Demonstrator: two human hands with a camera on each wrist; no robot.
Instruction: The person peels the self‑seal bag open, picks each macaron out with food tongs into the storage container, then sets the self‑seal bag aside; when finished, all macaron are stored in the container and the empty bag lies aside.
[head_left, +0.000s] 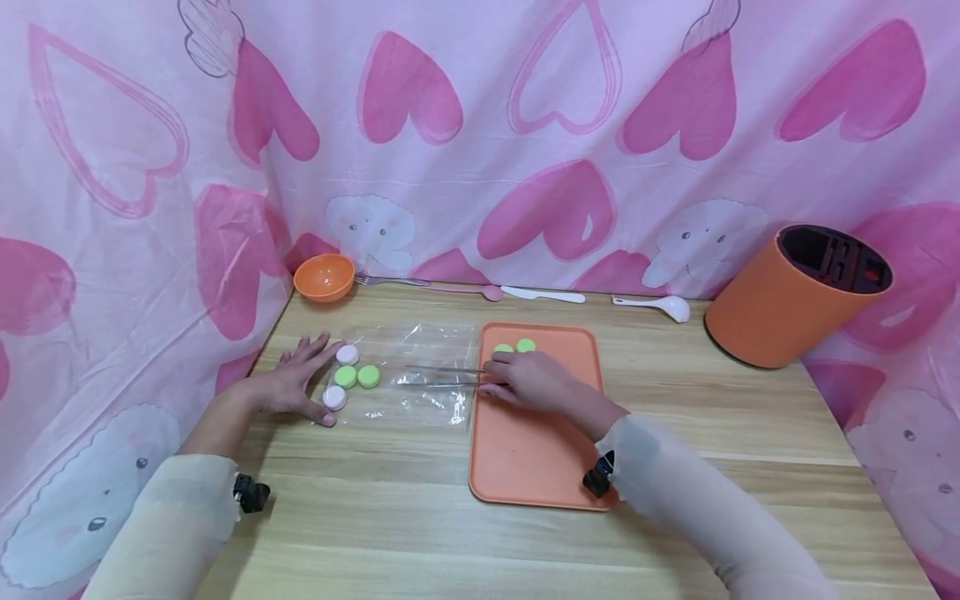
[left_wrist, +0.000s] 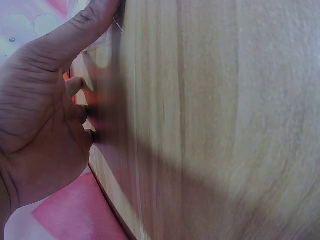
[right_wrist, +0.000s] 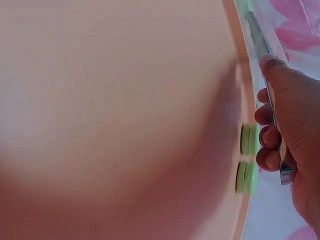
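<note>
My left hand (head_left: pixel 296 379) presses down at the left end of a clear plastic bag (head_left: pixel 420 408), fingers and thumb spread to either side of the macarons there. Two of these are green macarons (head_left: pixel 357 377), and a pale pink macaron (head_left: pixel 334 397) lies on each side of them. In my right hand (head_left: pixel 528 381) I grip metal tongs (head_left: pixel 450 369), held low over the orange tray (head_left: pixel 517 458). The tongs' parted tips point left and overlap the bag, with no macaron between them. More green macarons (right_wrist: pixel 246 177) sit on the tray beyond my right hand.
An orange bowl (head_left: pixel 325 278) stands at the back left. Along the back edge lie a fork (head_left: pixel 390 279), a pink spoon (head_left: pixel 487 292), a white knife (head_left: pixel 543 295) and a white ladle (head_left: pixel 671 307). A large orange knife block (head_left: pixel 787 304) is at the back right.
</note>
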